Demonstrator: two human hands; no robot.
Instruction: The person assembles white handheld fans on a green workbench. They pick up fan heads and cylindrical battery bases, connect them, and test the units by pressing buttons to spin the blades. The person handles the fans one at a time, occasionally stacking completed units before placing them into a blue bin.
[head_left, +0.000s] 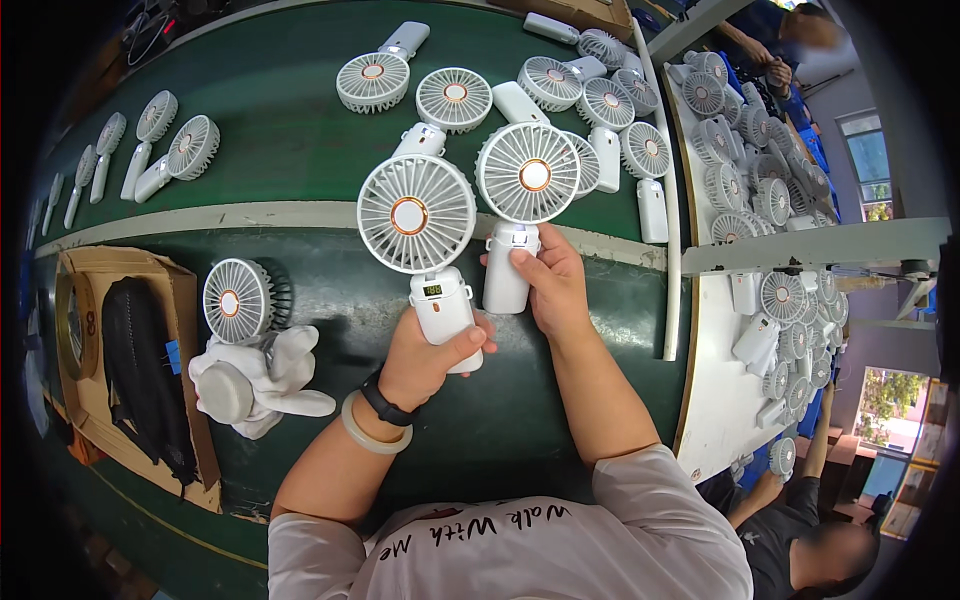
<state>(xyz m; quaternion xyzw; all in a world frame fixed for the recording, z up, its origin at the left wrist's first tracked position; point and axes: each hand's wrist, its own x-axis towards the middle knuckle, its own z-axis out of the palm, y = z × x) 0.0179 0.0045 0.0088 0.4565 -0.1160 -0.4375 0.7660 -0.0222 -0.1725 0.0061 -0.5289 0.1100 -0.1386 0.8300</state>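
We seem to be checking a left fan (416,240) against a right fan (530,200);
our left fingers (458,350) grip the former, right fingers (532,268) the latter, above the bench (490,430) toward its pale far edge; next probably calls for steadying the lit display (433,291).

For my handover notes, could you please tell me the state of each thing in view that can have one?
Left hand: closed around left fan.
Left fan: held, display lit; spinning unclear.
Right hand: closed around right fan.
Right fan: held; spinning unclear.
Cardboard box: open.
Dark wristband: worn.
Loose fans: resting on green table; spinning unclear.
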